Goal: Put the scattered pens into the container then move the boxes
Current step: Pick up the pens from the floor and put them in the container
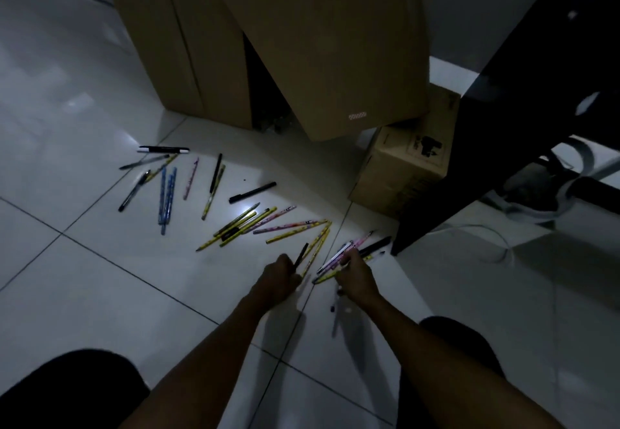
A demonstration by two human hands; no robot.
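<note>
Left hand curled round a black pen, right hand clutching a pen bunch. Scattered pens lie just past my knuckles. Light, stiff, probably rolly on tile, so I'd pinch mid-barrel.

Roughly two dozen pens, three cardboard boxes, two hands

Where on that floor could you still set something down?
Bare tile lies left of the scattered pens and left of the big boxes. It is crowded from the boxes down to the left hand and right hand, both gripping pens.
</note>
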